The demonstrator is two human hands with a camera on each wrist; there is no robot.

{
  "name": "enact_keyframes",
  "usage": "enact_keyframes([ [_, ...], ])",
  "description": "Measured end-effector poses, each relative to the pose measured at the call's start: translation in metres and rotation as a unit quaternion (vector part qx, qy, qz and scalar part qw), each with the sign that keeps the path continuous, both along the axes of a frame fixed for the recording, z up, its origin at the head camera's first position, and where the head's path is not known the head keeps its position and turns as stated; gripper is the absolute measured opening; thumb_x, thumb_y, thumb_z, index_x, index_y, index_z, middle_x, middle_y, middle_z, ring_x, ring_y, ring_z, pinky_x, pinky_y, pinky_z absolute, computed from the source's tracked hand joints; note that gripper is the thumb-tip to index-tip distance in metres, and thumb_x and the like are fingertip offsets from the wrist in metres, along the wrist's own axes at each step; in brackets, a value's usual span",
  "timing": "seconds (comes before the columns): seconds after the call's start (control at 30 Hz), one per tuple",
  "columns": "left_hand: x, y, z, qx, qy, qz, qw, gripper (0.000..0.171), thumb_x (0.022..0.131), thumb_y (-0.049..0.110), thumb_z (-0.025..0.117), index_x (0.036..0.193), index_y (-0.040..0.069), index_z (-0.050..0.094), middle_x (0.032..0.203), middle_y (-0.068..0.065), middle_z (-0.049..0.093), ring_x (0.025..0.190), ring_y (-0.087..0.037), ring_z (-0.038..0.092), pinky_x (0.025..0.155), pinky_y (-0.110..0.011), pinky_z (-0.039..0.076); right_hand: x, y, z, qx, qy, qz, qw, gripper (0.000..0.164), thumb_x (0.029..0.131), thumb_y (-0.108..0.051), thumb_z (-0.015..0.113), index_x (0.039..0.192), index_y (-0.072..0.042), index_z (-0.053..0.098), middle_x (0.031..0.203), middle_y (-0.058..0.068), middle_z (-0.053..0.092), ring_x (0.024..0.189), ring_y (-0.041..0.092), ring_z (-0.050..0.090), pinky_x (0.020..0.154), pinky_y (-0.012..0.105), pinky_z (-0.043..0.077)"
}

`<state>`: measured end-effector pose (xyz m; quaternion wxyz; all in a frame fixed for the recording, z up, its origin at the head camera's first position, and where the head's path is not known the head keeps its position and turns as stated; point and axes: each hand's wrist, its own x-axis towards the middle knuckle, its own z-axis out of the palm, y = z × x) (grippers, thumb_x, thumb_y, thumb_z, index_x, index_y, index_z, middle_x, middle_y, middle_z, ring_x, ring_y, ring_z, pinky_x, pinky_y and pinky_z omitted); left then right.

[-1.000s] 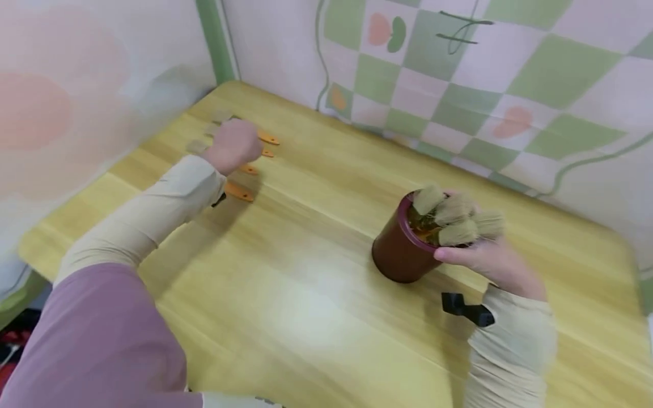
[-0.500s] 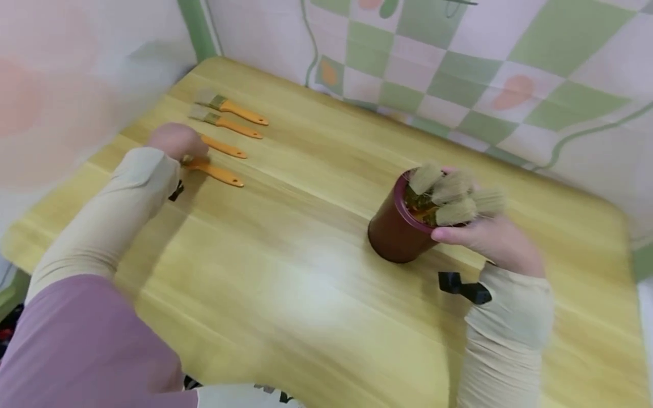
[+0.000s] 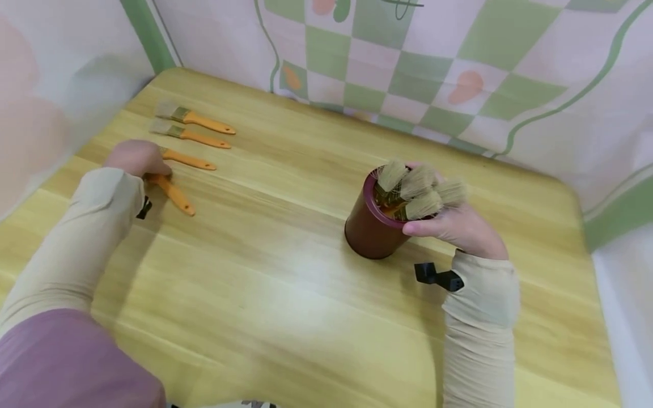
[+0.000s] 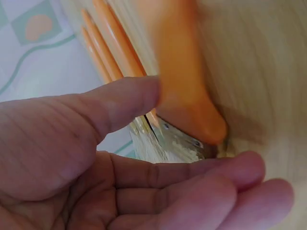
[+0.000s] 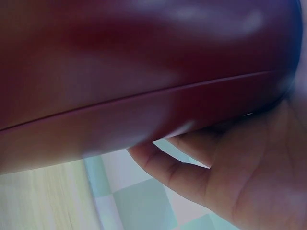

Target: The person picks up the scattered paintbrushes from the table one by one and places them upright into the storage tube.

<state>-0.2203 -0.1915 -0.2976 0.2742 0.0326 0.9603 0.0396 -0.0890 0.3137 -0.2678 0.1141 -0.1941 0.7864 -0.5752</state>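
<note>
My left hand (image 3: 135,158) pinches the nearest orange-handled paintbrush (image 3: 176,197) at the left of the table. In the left wrist view my thumb lies on that paintbrush (image 4: 184,81) near its metal ferrule, with curled fingers below; the bristle end is mostly hidden. Three more paintbrushes lie just beyond: a near one (image 3: 191,160), a middle one (image 3: 201,139) and a far one (image 3: 206,122). My right hand (image 3: 461,229) grips the dark red cup (image 3: 374,229) round its rim, thumb in front. Several paintbrushes stand in it, bristles (image 3: 418,181) up. The right wrist view shows the cup's wall (image 5: 144,62) close up.
The light wooden table (image 3: 275,272) meets a green-and-white checked curtain (image 3: 372,68) at the back and a pale curtain (image 3: 41,102) at the left. A black wrist mount (image 3: 439,276) sticks out from my right sleeve.
My left hand has moved from above the row of paintbrushes to the nearest one, whose handle has swung toward me. My right hand stays on the cup. The head view has shifted right.
</note>
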Motion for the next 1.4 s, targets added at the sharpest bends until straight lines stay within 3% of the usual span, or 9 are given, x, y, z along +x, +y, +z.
enact_keyframes([
  [0.27, 0.004, -0.003, 0.003, 0.051, -0.098, 0.053, 0.9925, 0.033, 0.091, 0.031, 0.061, 0.068, 0.007, 0.063, 0.059, -0.002, 0.055, 0.056, -0.015, 0.052, 0.058, -0.029, 0.046, -0.001, -0.001, 0.003, 0.063, -0.002, -0.011, 0.998, 0.084, 0.074, 0.008, 0.073, 0.145, -0.014, 0.034, 0.136, -0.003, 0.049, 0.124, 0.009, 0.044, 0.101, 0.012, 0.035],
  [0.4, 0.006, -0.002, 0.000, 0.096, -0.101, 0.067, 0.9880, 0.031, 0.090, 0.027, 0.063, 0.068, 0.005, 0.064, 0.053, 0.001, 0.053, 0.050, -0.011, 0.051, 0.054, -0.027, 0.047, -0.002, 0.000, 0.003, 0.083, 0.008, -0.012, 0.996, 0.084, 0.075, 0.006, 0.073, 0.146, -0.015, 0.033, 0.137, -0.004, 0.048, 0.125, 0.008, 0.043, 0.101, 0.010, 0.034],
  [0.53, 0.010, -0.001, -0.004, 0.162, -0.102, 0.110, 0.9753, 0.028, 0.089, 0.022, 0.063, 0.073, -0.001, 0.063, 0.053, 0.000, 0.053, 0.048, -0.011, 0.052, 0.052, -0.028, 0.049, -0.002, -0.001, 0.002, 0.056, -0.003, -0.015, 0.998, 0.082, 0.075, 0.009, 0.072, 0.145, -0.015, 0.035, 0.137, -0.004, 0.049, 0.125, 0.008, 0.044, 0.101, 0.011, 0.035],
  [0.63, 0.011, -0.005, -0.007, 0.161, -0.087, 0.114, 0.9765, 0.033, 0.091, 0.024, 0.060, 0.072, -0.002, 0.061, 0.053, -0.002, 0.056, 0.049, -0.012, 0.055, 0.052, -0.028, 0.050, -0.003, -0.003, 0.000, 0.035, -0.008, -0.010, 0.999, 0.082, 0.074, 0.010, 0.072, 0.144, -0.014, 0.036, 0.136, -0.004, 0.050, 0.125, 0.008, 0.045, 0.102, 0.013, 0.035],
  [0.73, 0.013, -0.009, -0.007, 0.146, -0.057, 0.093, 0.9832, 0.037, 0.092, 0.028, 0.057, 0.073, -0.003, 0.062, 0.057, -0.004, 0.061, 0.052, -0.013, 0.060, 0.054, -0.029, 0.052, -0.004, -0.003, -0.001, 0.021, -0.011, -0.005, 1.000, 0.082, 0.074, 0.011, 0.072, 0.144, -0.013, 0.036, 0.137, -0.003, 0.050, 0.125, 0.009, 0.045, 0.103, 0.013, 0.035],
  [0.9, 0.014, -0.007, -0.005, 0.193, -0.031, 0.112, 0.9743, 0.035, 0.094, 0.023, 0.055, 0.093, -0.012, 0.060, 0.066, -0.008, 0.066, 0.057, -0.017, 0.065, 0.061, -0.036, 0.055, -0.002, 0.000, 0.000, -0.012, -0.042, -0.010, 0.999, 0.084, 0.073, 0.014, 0.071, 0.143, -0.015, 0.036, 0.137, -0.001, 0.050, 0.124, 0.011, 0.046, 0.101, 0.015, 0.038],
  [1.07, 0.016, -0.009, -0.004, 0.182, -0.018, 0.129, 0.9745, 0.038, 0.094, 0.022, 0.054, 0.100, -0.016, 0.058, 0.063, -0.008, 0.067, 0.056, -0.017, 0.066, 0.063, -0.038, 0.054, -0.001, -0.001, -0.002, 0.002, -0.033, -0.007, 0.999, 0.084, 0.073, 0.012, 0.072, 0.144, -0.015, 0.036, 0.138, -0.002, 0.049, 0.125, 0.011, 0.045, 0.103, 0.015, 0.036],
  [1.23, 0.021, -0.012, 0.002, 0.146, 0.052, 0.120, 0.9807, 0.039, 0.091, 0.026, 0.054, 0.072, -0.006, 0.067, 0.057, -0.004, 0.065, 0.056, -0.020, 0.060, 0.058, -0.032, 0.045, -0.001, -0.001, -0.002, 0.002, -0.022, -0.008, 1.000, 0.084, 0.073, 0.012, 0.073, 0.144, -0.015, 0.036, 0.137, -0.003, 0.050, 0.125, 0.011, 0.045, 0.103, 0.015, 0.036],
  [1.4, 0.022, -0.004, 0.018, 0.095, 0.135, 0.100, 0.9811, 0.063, 0.094, 0.040, 0.041, 0.042, 0.014, 0.065, 0.053, -0.006, 0.063, 0.059, -0.027, 0.054, 0.058, -0.034, 0.036, 0.000, 0.001, -0.001, 0.003, 0.000, -0.010, 1.000, 0.083, 0.072, 0.013, 0.073, 0.143, -0.013, 0.037, 0.135, -0.002, 0.052, 0.125, 0.011, 0.045, 0.102, 0.015, 0.036],
])
